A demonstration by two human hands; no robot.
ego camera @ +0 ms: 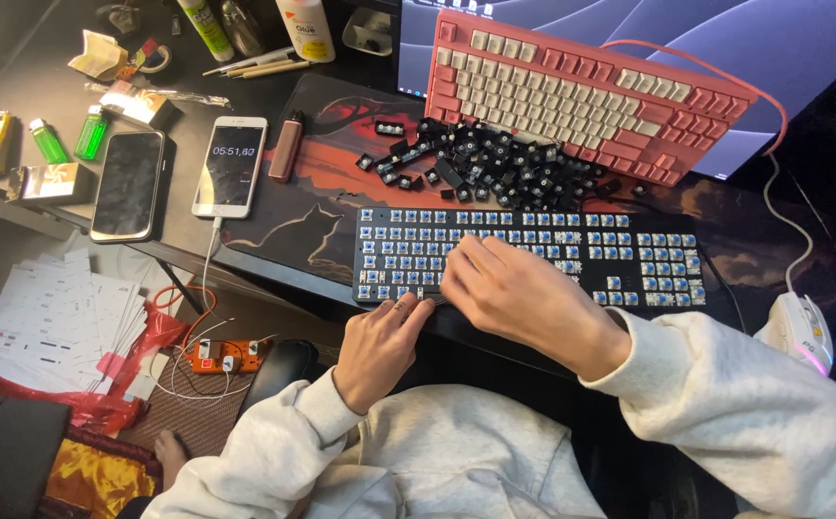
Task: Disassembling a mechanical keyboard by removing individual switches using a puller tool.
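Black full-size keyboard w/ keycaps stripped, blue switches exposed (572, 252), lies flat on dark red-and-black desk mat (331, 173), front-centre. Left hand (379, 341) grips its lower-left front edge, fingers curled over rim, thumb along side. Right hand (524, 293) rests palm-down on mid switch rows; fingers bent, close together; can't tell if pinching anything. Pile of loose black keycaps (495, 163) just behind board. Pink keyboard w/ cream keys (591, 96) tilted vs monitor.

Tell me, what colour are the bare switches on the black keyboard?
Blue switches, seen clearly in the head view.
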